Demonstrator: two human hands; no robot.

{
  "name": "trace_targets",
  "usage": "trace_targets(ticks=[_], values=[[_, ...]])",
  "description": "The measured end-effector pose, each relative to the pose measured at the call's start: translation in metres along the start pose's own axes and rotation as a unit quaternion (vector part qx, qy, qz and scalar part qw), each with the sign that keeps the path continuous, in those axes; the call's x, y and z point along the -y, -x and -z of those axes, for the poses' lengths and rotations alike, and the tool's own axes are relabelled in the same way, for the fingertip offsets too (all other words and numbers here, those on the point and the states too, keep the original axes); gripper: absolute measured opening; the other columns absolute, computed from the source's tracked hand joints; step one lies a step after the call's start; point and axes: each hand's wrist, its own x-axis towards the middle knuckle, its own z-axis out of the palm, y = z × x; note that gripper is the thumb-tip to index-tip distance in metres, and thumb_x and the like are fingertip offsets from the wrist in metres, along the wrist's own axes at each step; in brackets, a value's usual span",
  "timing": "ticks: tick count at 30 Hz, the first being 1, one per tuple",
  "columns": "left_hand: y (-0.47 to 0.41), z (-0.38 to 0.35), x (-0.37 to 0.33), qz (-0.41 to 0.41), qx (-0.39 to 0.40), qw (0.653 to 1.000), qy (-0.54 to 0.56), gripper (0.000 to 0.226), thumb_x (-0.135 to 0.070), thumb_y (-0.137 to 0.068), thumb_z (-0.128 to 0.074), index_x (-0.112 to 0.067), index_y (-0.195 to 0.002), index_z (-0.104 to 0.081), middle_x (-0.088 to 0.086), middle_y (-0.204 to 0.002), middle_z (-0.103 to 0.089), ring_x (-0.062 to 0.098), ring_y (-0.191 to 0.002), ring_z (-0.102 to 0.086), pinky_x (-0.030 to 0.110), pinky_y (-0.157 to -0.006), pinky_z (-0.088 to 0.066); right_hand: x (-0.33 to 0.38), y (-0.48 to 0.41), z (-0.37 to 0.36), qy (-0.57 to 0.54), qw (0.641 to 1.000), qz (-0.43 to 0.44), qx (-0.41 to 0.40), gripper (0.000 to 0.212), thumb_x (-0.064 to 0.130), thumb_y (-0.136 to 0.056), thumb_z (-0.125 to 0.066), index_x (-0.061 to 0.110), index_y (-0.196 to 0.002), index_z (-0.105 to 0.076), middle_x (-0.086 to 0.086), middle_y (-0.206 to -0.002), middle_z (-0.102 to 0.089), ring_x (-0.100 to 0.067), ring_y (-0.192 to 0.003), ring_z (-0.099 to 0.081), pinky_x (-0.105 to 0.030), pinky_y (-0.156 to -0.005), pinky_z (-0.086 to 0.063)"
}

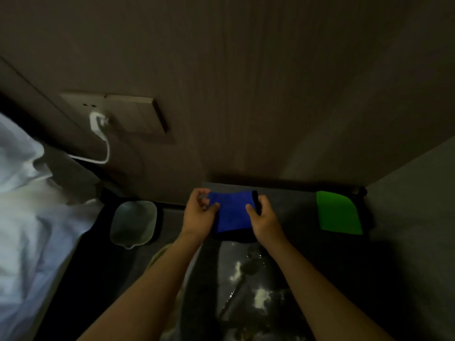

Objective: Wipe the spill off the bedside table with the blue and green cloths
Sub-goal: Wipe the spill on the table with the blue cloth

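A blue cloth (pixel 231 212) with a dark edge is stretched between both hands near the back of the dark bedside table (pixel 290 210). My left hand (pixel 199 212) pinches its left edge and my right hand (pixel 262 216) grips its right edge. A folded green cloth (pixel 338 214) lies flat at the table's back right corner, apart from both hands. The wet spill (pixel 248 274) glistens on the table top nearer to me, between my forearms.
A pale bin (pixel 134 221) stands on the floor left of the table. White bedding (pixel 29 217) fills the left side. A white charger and cable (pixel 98 134) hang from a wall socket. Wooden wall panelling rises behind the table, and a grey wall closes the right.
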Motion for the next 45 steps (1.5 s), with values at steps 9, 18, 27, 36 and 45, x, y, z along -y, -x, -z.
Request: trace_targets(ticks=[9,18,27,36,45], values=[[-0.051,0.023,0.037,-0.146,0.009,0.963,-0.224,0.032,-0.005,-0.085,-0.06,-0.021,-0.112,-0.05,0.004,-0.12,-0.051,0.021,-0.109,-0.054,0.027,-0.086,-0.05,-0.004,-0.025,-0.053,0.178,0.98,0.004,-0.086,0.061,0.015,-0.086,-0.061,0.021,-0.139,-0.031,-0.007,-0.144,-0.038,-0.021,-0.127,-0.042,-0.031,-0.099,-0.042],[-0.039,0.022,0.077,-0.262,0.134,0.752,-0.589,0.059,-0.04,-0.095,-0.007,-0.016,-0.142,0.018,0.007,-0.156,0.02,0.02,-0.144,0.02,0.038,-0.121,0.008,-0.039,-0.014,-0.101,0.509,0.842,0.168,0.063,0.068,0.034,-0.1,-0.03,0.015,-0.143,0.019,-0.006,-0.156,0.022,-0.022,-0.135,0.032,-0.04,-0.108,0.023],[-0.072,0.03,0.059,-0.273,0.129,0.723,-0.621,0.066,-0.038,-0.094,-0.022,-0.013,-0.15,0.0,0.006,-0.161,0.005,0.018,-0.148,0.01,0.034,-0.116,0.014,-0.022,-0.046,-0.1,0.491,0.848,0.174,0.094,0.065,0.031,-0.1,-0.028,0.009,-0.148,0.009,-0.009,-0.158,0.017,-0.026,-0.143,0.023,-0.035,-0.111,0.017],[-0.007,0.049,0.081,-0.257,0.176,0.755,-0.578,0.062,-0.041,-0.096,-0.024,-0.022,-0.15,-0.001,-0.002,-0.16,0.003,0.009,-0.145,0.012,0.033,-0.115,0.015,-0.041,0.03,-0.098,0.445,0.873,0.147,0.133,0.065,0.029,-0.1,-0.032,0.013,-0.148,0.008,-0.005,-0.158,0.019,-0.021,-0.139,0.028,-0.035,-0.111,0.016],[-0.006,0.043,0.075,-0.242,0.178,0.742,-0.599,0.06,-0.042,-0.097,-0.019,-0.02,-0.15,-0.003,0.001,-0.161,0.001,0.012,-0.147,0.006,0.034,-0.115,0.013,-0.043,0.026,-0.1,0.439,0.876,0.138,0.144,0.069,0.031,-0.099,-0.038,0.014,-0.149,0.006,-0.006,-0.158,0.018,-0.02,-0.138,0.029,-0.035,-0.111,0.015]])
